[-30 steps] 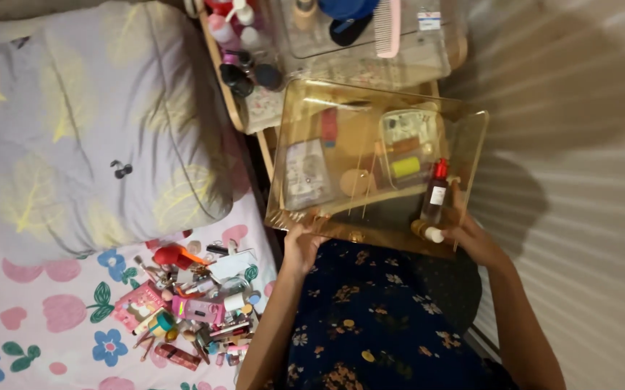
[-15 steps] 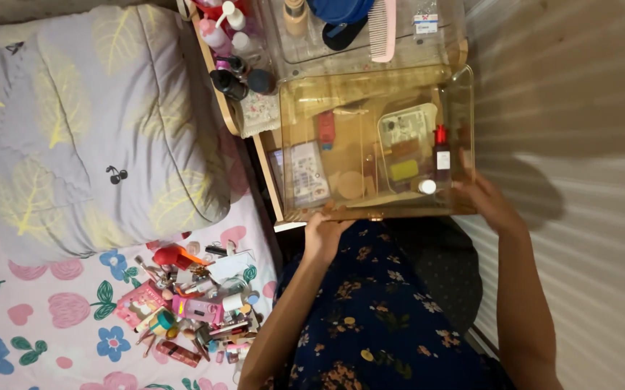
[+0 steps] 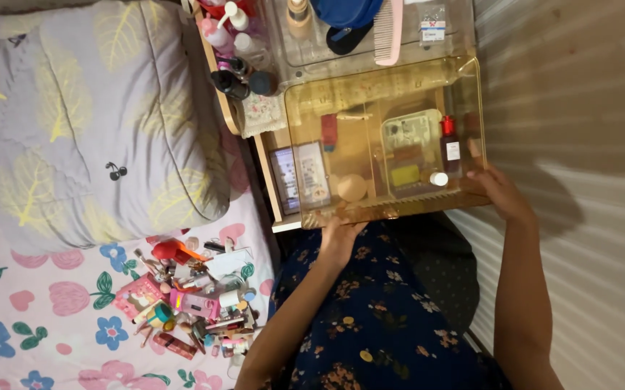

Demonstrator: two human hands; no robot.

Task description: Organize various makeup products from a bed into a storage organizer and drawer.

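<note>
- Left hand (image 3: pixel 339 232) grips the near edge of the amber see-through organizer box (image 3: pixel 359 94), fingers curled under its rim
- Right hand (image 3: pixel 499 191) clasps the box's right near corner, fingers pressed against its wall
- The box sits over the wooden counter (image 3: pixel 275 206) beside the bed, with a red-capped bottle (image 3: pixel 450 147) inside
- A heap of cosmetics (image 3: pixel 195 303) lies on the floral bedsheet (image 3: pixel 52 325), below the grey pillow (image 3: pixel 88 123)

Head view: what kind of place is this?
Most likely a bedroom, beside a bed. A pillow lies on a floral sheet, cosmetics are heaped on it, and a bedside shelf holds bottles. Both hands, left and right, grip an amber clear box.
</note>
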